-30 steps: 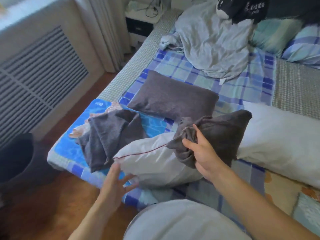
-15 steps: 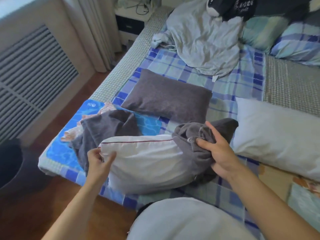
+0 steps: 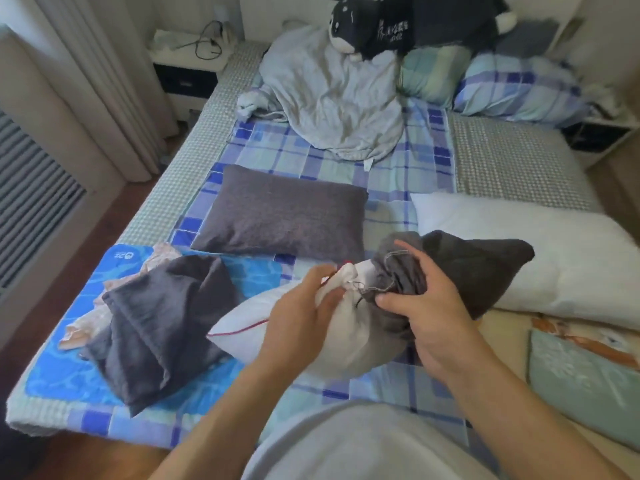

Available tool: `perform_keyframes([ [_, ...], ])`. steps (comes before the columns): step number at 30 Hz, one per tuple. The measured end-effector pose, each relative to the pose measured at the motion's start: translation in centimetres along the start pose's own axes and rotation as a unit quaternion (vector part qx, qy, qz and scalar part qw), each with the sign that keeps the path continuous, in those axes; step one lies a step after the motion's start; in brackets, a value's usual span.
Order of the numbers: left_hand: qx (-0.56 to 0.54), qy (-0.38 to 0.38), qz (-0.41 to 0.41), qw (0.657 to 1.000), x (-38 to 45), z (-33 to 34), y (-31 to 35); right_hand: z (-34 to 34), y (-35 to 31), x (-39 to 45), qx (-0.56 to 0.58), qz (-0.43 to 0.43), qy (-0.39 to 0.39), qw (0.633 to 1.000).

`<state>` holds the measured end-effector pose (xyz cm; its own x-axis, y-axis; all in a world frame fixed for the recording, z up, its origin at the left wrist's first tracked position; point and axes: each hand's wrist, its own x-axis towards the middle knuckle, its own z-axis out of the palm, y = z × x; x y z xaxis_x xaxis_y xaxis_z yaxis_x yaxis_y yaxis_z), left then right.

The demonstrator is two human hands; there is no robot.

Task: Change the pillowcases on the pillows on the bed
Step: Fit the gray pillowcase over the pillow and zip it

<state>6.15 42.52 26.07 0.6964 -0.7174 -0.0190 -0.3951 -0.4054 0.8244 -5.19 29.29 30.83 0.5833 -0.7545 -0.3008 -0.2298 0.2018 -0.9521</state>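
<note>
At pillow corner (image 3: 346,275), left hand (image 3: 298,317) moved up

Daylight spreads soft and even over the room. Down the left side runs a slatted radiator cover (image 3: 33,199), with pale curtains (image 3: 104,84) hanging just beyond it to the floor. Brown wooden floor (image 3: 114,216) shows between the cover and the bed (image 3: 166,195). In the far left corner stands a white nightstand (image 3: 187,64) with a dark drawer front, a black cable (image 3: 207,43) looped on top. On the far right, a white shelf unit (image 3: 602,133).
</note>
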Motion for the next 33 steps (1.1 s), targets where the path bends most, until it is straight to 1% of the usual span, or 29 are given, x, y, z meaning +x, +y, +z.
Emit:
perform_keyframes([
  [1,-0.003,-0.009,0.009,1.0,0.1,-0.3,-0.4,-0.6,-0.5,-0.4,0.018,0.0,0.017,1.0],
  [3,-0.055,-0.022,0.016,0.998,-0.3,-0.4,-0.2,-1.3,-0.7,-1.1,0.024,0.002,0.039,0.999],
  [5,-0.105,-0.028,0.001,0.994,-1.0,0.4,0.9,-1.2,-0.4,-1.7,-0.021,0.009,0.035,0.999],
  [7,-0.125,-0.03,-0.005,0.992,-1.3,1.3,1.6,-1.3,0.2,-2.1,-0.073,0.026,0.01,0.997],
  [9,-0.111,-0.045,-0.001,0.993,-1.0,1.7,2.0,-2.2,0.8,-2.3,-0.085,0.056,-0.038,0.994],
  [10,-0.105,-0.051,-0.003,0.993,-0.8,1.7,2.2,-3.0,0.9,-2.5,-0.069,0.07,-0.073,0.992],
  [11,-0.099,-0.052,-0.008,0.994,-0.5,1.7,2.0,-4.0,0.9,-2.6,-0.024,0.082,-0.12,0.989],
  [13,-0.102,-0.062,-0.02,0.993,0.0,1.4,1.8,-5.8,0.4,-2.7,0.102,0.112,-0.216,0.965],
  [14,-0.108,-0.073,-0.026,0.991,0.2,1.3,1.8,-6.3,0.1,-2.6,0.139,0.125,-0.239,0.953],
  [15,-0.112,-0.084,-0.031,0.99,0.2,1.3,1.7,-6.7,0.0,-2.3,0.147,0.132,-0.247,0.949],
  [17,-0.118,-0.093,-0.043,0.988,0.1,1.6,2.0,-6.5,0.1,-1.7,0.093,0.116,-0.222,0.964],
  [19,-0.116,-0.085,-0.053,0.988,-0.1,1.8,2.4,-5.7,0.5,-1.2,0.002,0.078,-0.161,0.984],
  [21,-0.105,-0.079,-0.051,0.99,-0.1,1.9,2.5,-5.1,1.0,-1.2,-0.067,0.044,-0.111,0.991],
  [22,-0.101,-0.082,-0.052,0.99,0.0,1.8,2.7,-5.0,1.2,-1.3,-0.111,0.028,-0.102,0.988],
  [25,-0.085,-0.112,-0.039,0.989,0.0,1.9,3.0,-4.8,0.5,-1.5,-0.233,0.019,-0.106,0.967],
  [28,-0.085,-0.144,-0.035,0.985,-0.1,2.2,3.5,-4.4,-0.1,-1.7,-0.293,-0.017,-0.114,0.949],
  [30,-0.097,-0.159,-0.048,0.981,0.1,2.4,3.6,-3.8,0.0,-1.6,-0.327,-0.034,-0.127,0.936],
  [32,-0.153,-0.187,-0.081,0.967,-0.1,2.3,3.9,-3.5,0.6,-1.3,-0.341,-0.035,-0.137,0.929],
  [33,-0.222,-0.2,-0.116,0.947,-0.2,2.1,3.9,-3.6,0.8,-1.2,-0.346,-0.033,-0.144,0.927],
])
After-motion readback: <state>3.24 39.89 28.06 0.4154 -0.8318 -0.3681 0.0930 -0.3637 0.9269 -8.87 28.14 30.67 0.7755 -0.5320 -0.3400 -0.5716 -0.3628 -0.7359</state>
